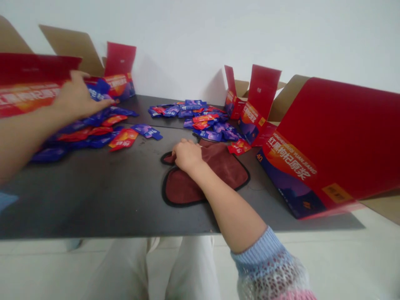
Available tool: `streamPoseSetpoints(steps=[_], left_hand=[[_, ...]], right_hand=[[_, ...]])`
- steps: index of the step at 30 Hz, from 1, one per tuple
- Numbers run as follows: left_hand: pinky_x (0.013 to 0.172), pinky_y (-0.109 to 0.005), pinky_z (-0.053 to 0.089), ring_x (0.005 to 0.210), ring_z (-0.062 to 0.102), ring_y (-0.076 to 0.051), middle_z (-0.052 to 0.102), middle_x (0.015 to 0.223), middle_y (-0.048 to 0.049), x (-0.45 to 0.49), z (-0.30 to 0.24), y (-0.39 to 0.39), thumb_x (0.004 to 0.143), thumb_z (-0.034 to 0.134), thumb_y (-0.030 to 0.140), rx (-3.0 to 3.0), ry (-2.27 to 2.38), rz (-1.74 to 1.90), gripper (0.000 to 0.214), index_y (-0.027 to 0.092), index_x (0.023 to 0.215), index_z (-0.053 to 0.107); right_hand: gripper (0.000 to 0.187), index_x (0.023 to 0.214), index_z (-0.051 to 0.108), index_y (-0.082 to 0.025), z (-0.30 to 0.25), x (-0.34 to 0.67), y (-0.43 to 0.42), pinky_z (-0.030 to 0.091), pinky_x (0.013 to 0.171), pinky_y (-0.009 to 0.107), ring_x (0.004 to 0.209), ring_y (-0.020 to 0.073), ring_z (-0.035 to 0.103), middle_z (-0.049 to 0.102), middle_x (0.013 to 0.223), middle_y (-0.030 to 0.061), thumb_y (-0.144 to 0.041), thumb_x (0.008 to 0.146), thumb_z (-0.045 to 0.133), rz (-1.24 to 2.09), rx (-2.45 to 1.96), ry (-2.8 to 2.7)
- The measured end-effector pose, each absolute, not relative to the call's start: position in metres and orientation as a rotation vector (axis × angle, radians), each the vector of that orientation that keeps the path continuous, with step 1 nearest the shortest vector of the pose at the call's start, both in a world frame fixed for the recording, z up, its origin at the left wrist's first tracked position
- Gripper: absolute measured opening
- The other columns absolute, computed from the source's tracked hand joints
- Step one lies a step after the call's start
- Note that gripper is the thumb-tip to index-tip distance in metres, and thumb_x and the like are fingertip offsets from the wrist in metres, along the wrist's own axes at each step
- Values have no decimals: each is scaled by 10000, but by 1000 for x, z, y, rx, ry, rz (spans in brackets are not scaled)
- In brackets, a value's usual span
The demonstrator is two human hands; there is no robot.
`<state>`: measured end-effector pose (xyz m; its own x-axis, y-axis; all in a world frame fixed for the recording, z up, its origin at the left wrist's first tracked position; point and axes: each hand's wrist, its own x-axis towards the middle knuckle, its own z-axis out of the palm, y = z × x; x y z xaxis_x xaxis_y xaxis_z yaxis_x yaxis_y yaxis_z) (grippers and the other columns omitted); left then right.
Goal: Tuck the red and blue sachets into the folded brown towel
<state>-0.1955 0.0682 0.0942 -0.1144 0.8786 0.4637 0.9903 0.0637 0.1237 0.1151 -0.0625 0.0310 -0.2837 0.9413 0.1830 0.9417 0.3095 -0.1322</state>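
Observation:
My right hand (pixel 188 155) is closed on a reddish-brown cloth (pixel 186 187) with a black edging, which lies partly folded on the dark table (pixel 93 196). On the left, my left hand (pixel 76 96) is slightly blurred, its thumb stretched out and apart from the other fingers. It hovers over or touches a heap of blue and red sachets (pixel 100 129), beside a large red carton (pixel 28 83); contact is hard to judge. Nothing shows in its grasp. Another pile of sachets (pixel 200 118) lies beyond the cloth.
At the right stands a big open red carton (pixel 331 141), with smaller open red boxes (pixel 254 112) behind it. Another small red box (pixel 120 83) stands at the back left, against the white wall (pixel 187 50). The table's front edge runs above my knees.

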Motion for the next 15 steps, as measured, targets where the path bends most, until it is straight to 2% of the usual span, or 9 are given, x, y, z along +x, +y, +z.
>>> streamPoseSetpoints(steps=[3, 5, 10, 13, 15], left_hand=[[1018, -492, 408, 1268, 501, -418, 459, 1422, -272, -214, 82, 74, 885, 339, 782, -1870, -2159, -245, 984, 30, 1465, 80], [1005, -537, 406, 1241, 516, -433, 507, 1394, -266, -221, 72, 73, 898, 289, 772, -1861, -2208, -54, 944, 52, 1477, 97], [1005, -549, 401, 1253, 494, -417, 421, 1470, -274, -211, 61, 69, 964, 133, 630, -1780, -2103, -284, 782, 21, 1449, 207], [1010, -493, 411, 1223, 526, -360, 514, 1407, -227, -187, 65, 88, 961, 302, 549, -1771, -2187, -316, 720, 9, 1436, 268], [1031, -465, 403, 1208, 542, -325, 583, 1356, -154, -165, 64, 109, 910, 483, 461, -2018, -2135, -232, 635, 65, 1401, 412]], right_hand=[[267, 1004, 747, -218, 30, 116, -63, 492, 943, 500, 1148, 295, 580, 640, 1200, 112, -149, 879, 522, -5, -1722, -2357], [261, 1010, 745, -220, 30, 115, -63, 483, 954, 518, 1154, 299, 577, 639, 1205, 113, -160, 885, 525, -3, -1731, -2358], [281, 1014, 741, -214, 28, 113, -64, 478, 951, 515, 1159, 295, 565, 638, 1200, 117, -159, 909, 486, -19, -1713, -2371], [283, 1008, 738, -200, 27, 112, -64, 473, 951, 519, 1165, 301, 554, 633, 1201, 126, -160, 911, 475, -48, -1700, -2376], [284, 1003, 737, -197, 26, 111, -63, 475, 948, 514, 1163, 299, 552, 628, 1205, 128, -157, 912, 471, -61, -1705, -2376]])
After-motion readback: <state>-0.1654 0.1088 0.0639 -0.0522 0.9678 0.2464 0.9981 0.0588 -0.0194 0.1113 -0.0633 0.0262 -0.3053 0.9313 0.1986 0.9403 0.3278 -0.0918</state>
